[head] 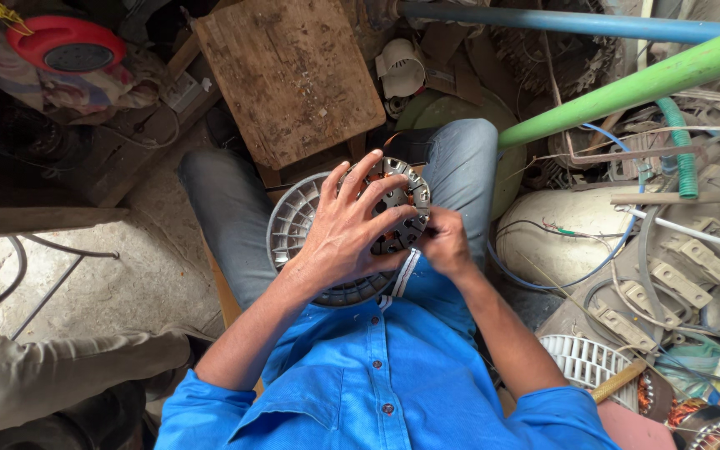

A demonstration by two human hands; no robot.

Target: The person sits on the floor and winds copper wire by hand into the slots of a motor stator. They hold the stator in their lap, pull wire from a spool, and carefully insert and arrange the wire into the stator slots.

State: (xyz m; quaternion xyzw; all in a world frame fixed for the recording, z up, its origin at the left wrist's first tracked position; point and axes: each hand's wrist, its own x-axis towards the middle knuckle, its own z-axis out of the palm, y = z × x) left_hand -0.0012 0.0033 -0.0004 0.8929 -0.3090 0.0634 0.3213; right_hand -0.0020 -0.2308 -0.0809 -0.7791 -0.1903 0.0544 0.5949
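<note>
A round grey ribbed motor housing [293, 221] rests on my lap, with a slotted metal stator core [400, 200] and copper windings set in it. My left hand [347, 229] lies spread across the stator, fingers apart, pressing it down. My right hand [446, 242] is closed at the stator's right edge, fingers pinched against it; what it grips is hidden. A white strap [407, 271] hangs below the housing.
A worn wooden stool [289, 75] stands just ahead of my knees. Green [643, 83] and blue [560, 21] pipes cross the upper right. Wires, a white fan wheel [585, 358] and motor parts crowd the right. Another person's trouser leg [60, 367] is at lower left.
</note>
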